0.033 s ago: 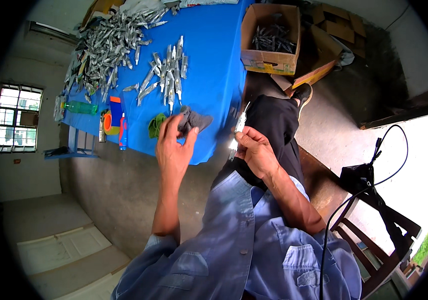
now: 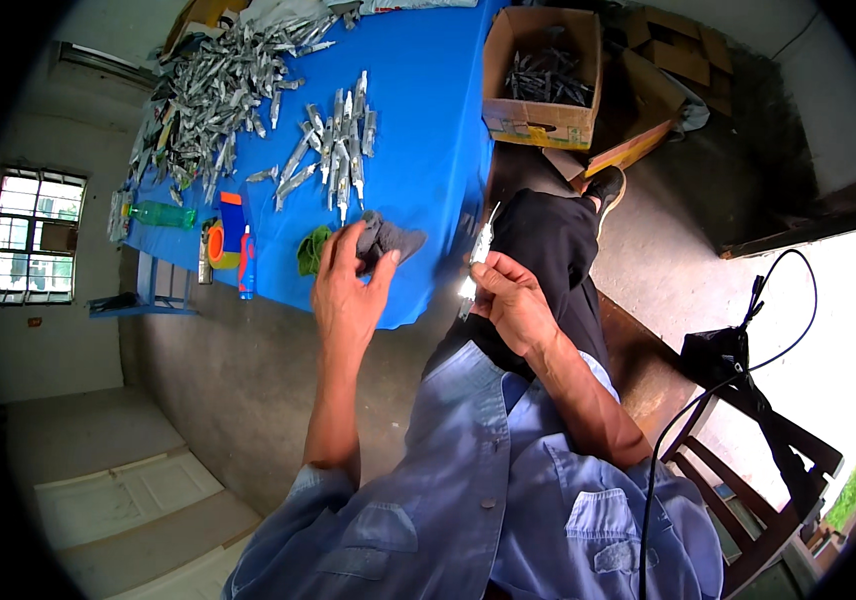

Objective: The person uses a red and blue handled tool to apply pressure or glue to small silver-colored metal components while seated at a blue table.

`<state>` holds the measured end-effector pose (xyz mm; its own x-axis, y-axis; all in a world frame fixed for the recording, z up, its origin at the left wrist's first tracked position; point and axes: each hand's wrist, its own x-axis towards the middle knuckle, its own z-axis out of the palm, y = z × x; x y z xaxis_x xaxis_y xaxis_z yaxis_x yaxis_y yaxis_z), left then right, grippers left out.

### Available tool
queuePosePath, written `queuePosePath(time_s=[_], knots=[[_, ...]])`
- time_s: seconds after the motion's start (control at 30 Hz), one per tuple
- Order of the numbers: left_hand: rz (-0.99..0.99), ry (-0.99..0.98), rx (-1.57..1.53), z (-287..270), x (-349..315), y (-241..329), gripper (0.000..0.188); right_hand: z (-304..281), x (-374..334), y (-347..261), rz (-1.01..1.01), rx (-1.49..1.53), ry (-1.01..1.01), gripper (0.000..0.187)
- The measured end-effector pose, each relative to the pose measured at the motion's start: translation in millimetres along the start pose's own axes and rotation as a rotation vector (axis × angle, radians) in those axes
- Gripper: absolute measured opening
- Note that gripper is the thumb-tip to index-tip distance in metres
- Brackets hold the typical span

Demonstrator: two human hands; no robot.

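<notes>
Near the table's front edge lies a crumpled grey cloth (image 2: 393,240). My left hand (image 2: 350,285) has its fingertips and thumb at the near side of this cloth, pinching it. Over my lap, my right hand (image 2: 516,300) grips a slim silvery-white piece (image 2: 481,245) with a thin pointed end, between thumb and fingers. Its exact kind I cannot make out. A small group of similar silvery pieces (image 2: 346,145) lies on the blue table cover (image 2: 418,90), just beyond the grey cloth. Beside my left fingers is a green cloth (image 2: 312,250).
A large heap of silvery pieces (image 2: 223,95) covers the table's far left. Nearby lie a green bottle (image 2: 163,215), an orange tape roll (image 2: 216,243) and a blue-and-red tool (image 2: 247,265). A cardboard box (image 2: 548,125) holds dark pieces. A black cable (image 2: 683,410) crosses at right.
</notes>
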<state>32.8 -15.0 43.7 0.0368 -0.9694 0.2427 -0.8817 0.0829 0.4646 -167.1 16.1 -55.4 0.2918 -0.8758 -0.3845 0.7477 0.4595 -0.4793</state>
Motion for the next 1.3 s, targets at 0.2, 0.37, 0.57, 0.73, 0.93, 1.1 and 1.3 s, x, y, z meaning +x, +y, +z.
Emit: queuePosePath(time_s=[0.2, 0.37, 0.57, 0.73, 0.93, 1.1, 1.3], knots=[[0.148, -0.049, 0.172, 23.7, 14.1, -27.9, 0.029, -4.3, 3.8, 0.7, 0.016, 0.054, 0.013, 0.01], [0.057, -0.029, -0.081, 13.0, 6.2, -7.2, 0.016, -7.2, 2.5, 0.6, 0.02, 0.023, 0.003, 0.009], [0.023, -0.092, -0.418, 26.0, -0.5, 17.1, 0.021, -7.8, 2.8, 4.3, 0.021, -0.165, -0.043, 0.019], [0.082, -0.16, -0.434, 51.5, -4.2, 34.0, 0.022, -16.9, 3.8, 12.0, -0.053, -0.211, -0.103, 0.026], [0.117, -0.196, -0.38, 59.2, -12.8, 25.9, 0.016, -26.9, 3.9, 13.2, -0.067, -0.183, -0.155, 0.025], [0.056, -0.297, -0.391, 44.1, -29.1, 25.6, 0.012, -15.3, -1.4, 7.9, -0.081, -0.054, -0.115, 0.026], [0.119, -0.446, -0.311, 21.9, -47.8, 19.6, 0.012, -6.7, -2.2, 4.3, -0.015, 0.014, -0.027, 0.026]])
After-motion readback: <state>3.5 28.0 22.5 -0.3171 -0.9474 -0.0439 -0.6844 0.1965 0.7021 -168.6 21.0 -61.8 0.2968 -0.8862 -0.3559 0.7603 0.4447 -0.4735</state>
